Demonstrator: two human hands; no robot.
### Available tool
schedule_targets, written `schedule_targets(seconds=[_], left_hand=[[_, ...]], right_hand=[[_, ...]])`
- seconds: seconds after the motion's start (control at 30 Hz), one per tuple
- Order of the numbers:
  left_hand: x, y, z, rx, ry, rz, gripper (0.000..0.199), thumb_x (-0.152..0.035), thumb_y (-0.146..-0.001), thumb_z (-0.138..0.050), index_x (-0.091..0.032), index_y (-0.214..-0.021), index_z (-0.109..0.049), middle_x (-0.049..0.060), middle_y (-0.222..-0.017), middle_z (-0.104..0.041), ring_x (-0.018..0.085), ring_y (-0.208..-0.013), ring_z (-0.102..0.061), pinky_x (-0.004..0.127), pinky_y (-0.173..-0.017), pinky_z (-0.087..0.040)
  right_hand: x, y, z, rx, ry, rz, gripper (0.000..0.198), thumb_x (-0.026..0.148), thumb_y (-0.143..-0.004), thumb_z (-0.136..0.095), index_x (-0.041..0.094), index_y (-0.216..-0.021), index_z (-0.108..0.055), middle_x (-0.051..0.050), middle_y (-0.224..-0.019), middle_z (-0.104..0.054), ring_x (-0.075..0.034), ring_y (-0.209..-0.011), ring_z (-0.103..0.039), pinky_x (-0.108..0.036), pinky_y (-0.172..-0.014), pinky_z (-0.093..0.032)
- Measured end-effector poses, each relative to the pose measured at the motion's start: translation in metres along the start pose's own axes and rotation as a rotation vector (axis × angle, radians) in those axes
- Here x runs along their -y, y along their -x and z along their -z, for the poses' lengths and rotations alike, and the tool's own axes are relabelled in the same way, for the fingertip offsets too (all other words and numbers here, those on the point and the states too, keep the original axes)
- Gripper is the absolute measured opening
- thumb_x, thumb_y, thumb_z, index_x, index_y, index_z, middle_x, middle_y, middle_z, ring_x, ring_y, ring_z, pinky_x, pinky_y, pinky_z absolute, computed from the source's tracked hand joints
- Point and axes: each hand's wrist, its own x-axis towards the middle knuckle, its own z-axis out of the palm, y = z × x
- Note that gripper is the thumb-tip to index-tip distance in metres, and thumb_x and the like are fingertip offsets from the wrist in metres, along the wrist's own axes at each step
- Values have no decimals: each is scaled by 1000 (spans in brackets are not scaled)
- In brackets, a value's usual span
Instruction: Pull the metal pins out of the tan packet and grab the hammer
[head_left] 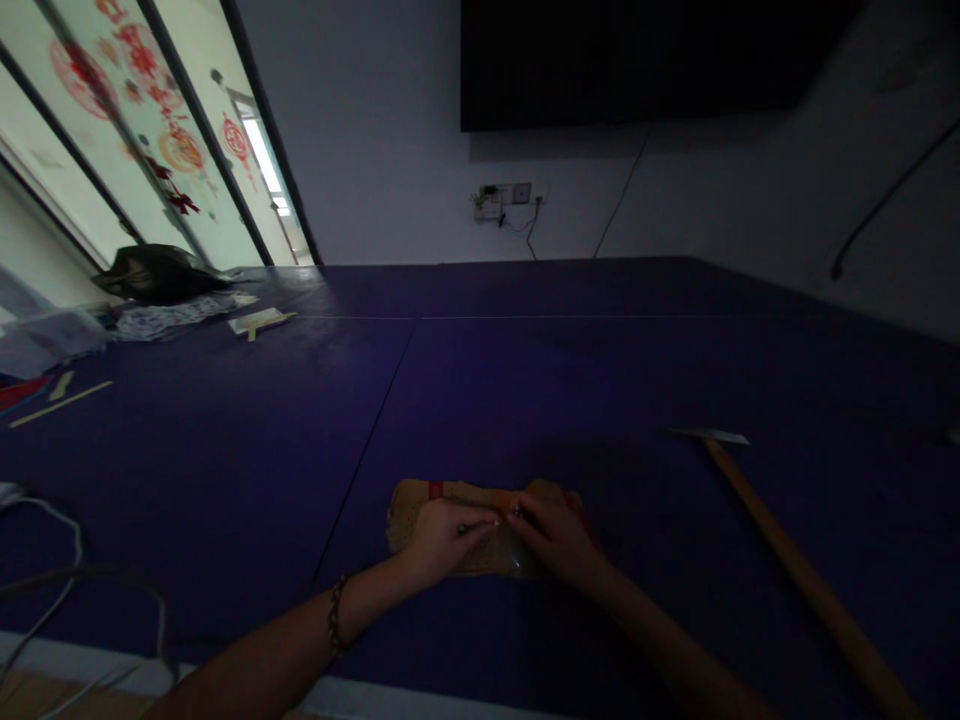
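Both hands were down on a flat tan packet (480, 530) with a bit of red print at its edge, lying on the dark blue worktop (525, 380) close to the near edge, pretty much dead center in front of the person. The left hand (442, 538) had its fingers curled in, pinching at the middle of the packet, and the right hand (556, 540) was doing the same from the other side, fingertips almost meeting, so both were pinched onto the wrapper rather than spread flat. The light was really dim, so I honestly couldn't tell what was inside or whether there was a seam right there. My worry was that with both hands tugging at one small spot, the wrapper could rip unevenly or give all at once, and whatever was in it could scatter across the worktop or slide off the near edge, since it sat so close to it. Poor light also made a slipped grip more likely. The hammer (795, 560) lay well apart to the right, its long wooden handle running toward the near edge, so a sudden elbow jerk on that side might knock it off. The loose cable (67, 580) on the left looked like a snag risk for the left forearm too. The clutter at the far left corner was far enough away not to matter.
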Motion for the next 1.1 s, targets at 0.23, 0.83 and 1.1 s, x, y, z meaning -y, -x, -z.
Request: schedule_targets(seconds=[0.23,0.83,1.1], left_hand=[[-3,-7,11,-208,800,208,22,-35,-70,-63,-13,-68,-58,-5,-49,-45,7,-45,-37,18,-46,-30],[13,-11,22,-85,799,257,28,-40,-70,-58,-15,-64,-48,-10,-38,-33,3,-33,-19,20,-38,-8],[11,-10,25,-82,593,193,31,-43,-70,-58,-14,-63,-50,-8,-44,-38,4,-40,-24,21,-41,-15]], right_hand=[[1,0,-8,0,46,-42,16,28,-81,-45,21,-67,-49,-2,-65,-57,-18,-61,-50,-30,-58,-27],[50,-55,-17,-21,-860,-358,40,55,-58,-60,21,-59,-40,7,-49,-36,-7,-43,-31,-21,-40,-25],[46,-54,-49,-61,-989,-381,48,60,-53,-64,22,-59,-34,9,-45,-37,-7,-41,-33,-20,-38,-24]])
